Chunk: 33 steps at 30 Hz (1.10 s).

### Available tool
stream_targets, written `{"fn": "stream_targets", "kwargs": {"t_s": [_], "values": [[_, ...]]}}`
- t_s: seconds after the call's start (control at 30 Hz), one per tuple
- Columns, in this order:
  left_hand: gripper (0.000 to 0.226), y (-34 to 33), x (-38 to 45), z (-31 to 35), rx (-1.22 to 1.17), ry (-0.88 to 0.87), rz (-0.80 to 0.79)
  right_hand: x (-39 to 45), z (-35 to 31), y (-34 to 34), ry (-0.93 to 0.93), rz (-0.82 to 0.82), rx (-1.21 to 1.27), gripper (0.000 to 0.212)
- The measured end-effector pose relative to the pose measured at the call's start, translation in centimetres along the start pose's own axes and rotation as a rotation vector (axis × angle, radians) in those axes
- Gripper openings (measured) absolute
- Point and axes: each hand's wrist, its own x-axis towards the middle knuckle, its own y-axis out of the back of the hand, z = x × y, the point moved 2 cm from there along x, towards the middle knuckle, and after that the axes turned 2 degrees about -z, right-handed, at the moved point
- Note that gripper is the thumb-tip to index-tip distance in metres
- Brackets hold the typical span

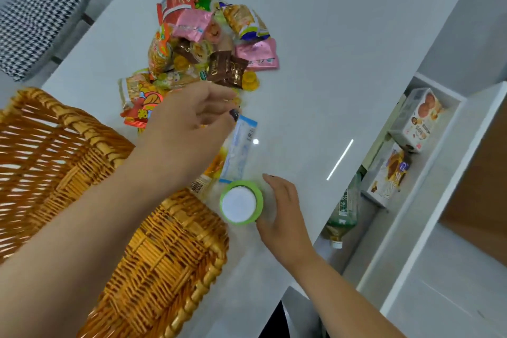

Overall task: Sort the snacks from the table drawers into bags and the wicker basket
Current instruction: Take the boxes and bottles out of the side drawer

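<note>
A pile of small wrapped snacks (208,44) lies on the white table (329,49). My left hand (192,123) reaches across the wicker basket (82,173) with loose fingers. Its thumb is at the top edge of a blue-and-white packet (240,148), which lies flat near a yellow packet (211,173). I cannot see a grip on it. My right hand (282,211) grips a green cup with a white lid (241,204), thumb and fingers round its right side. The cup stands on the table beside the basket's rim.
An open white drawer (428,162) at the right holds two biscuit boxes (417,121) and a plastic bottle (343,208). A checked chair seat (41,16) stands past the table's far left edge. The basket covers the near left corner.
</note>
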Motion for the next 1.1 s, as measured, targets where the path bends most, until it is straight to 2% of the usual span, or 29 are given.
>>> {"fn": "stream_targets", "kwargs": {"t_s": [0.07,0.1,0.17,0.2,0.27,0.3,0.4,0.47,0.6,0.7,0.8,0.87,0.93,1.03,1.1], "values": [[0.026,-0.8,-2.7,2.0,-0.018,-0.122,0.058,-1.6,0.6,1.8,-0.053,0.018,0.002,0.068],[0.024,-2.5,-3.0,1.9,0.017,-0.111,0.043,-2.5,1.4,2.9,-0.105,0.049,0.005,0.066],[0.015,-6.6,-4.0,1.4,-0.027,0.081,-0.087,-4.0,3.7,5.3,-0.258,0.122,0.037,0.058],[0.01,-8.6,-4.8,1.1,-0.033,0.123,-0.14,-4.4,4.9,6.4,-0.333,0.166,0.042,0.052],[0.014,-12.7,-7.3,1.6,-0.004,-0.002,-0.168,-4.8,7.1,8.7,-0.461,0.229,-0.005,0.044],[0.019,-14.9,-8.7,1.4,0.009,-0.051,-0.196,-4.8,8.0,9.8,-0.516,0.225,-0.024,0.049],[0.028,-21.6,-11.4,-1.9,-0.028,0.154,-0.394,-3.6,10.7,11.8,-0.593,0.168,-0.077,0.07],[0.033,-26.2,-11.1,-6.6,0.018,0.356,-0.437,-2.5,12.7,12.0,-0.61,0.095,-0.089,0.082],[0.052,-32.4,-11.6,-13.9,0.162,0.637,-0.318,-0.8,15.7,10.9,-0.599,-0.051,-0.112,0.11],[0.045,-34.8,-10.6,-16.5,0.326,0.802,-0.229,0.3,16.7,10.3,-0.578,-0.05,-0.153,0.125],[0.075,-36.1,-9.6,-17.2,0.496,0.842,-0.19,1.0,17.2,9.6,-0.547,-0.037,-0.206,0.132],[0.083,-36.6,-9.2,-17.9,0.596,0.834,-0.14,0.8,17.5,9.0,-0.537,-0.038,-0.259,0.135],[0.081,-37.2,-8.9,-19.5,0.717,0.755,-0.018,0.5,17.8,8.7,-0.52,-0.027,-0.288,0.136],[0.067,-36.5,-8.7,-19.7,0.66,0.742,-0.025,0.2,17.9,9.3,-0.524,-0.047,-0.31,0.138],[0.059,-35.8,-8.5,-18.5,0.548,0.83,-0.104,-0.2,17.7,10.4,-0.557,-0.067,-0.275,0.137]]}}
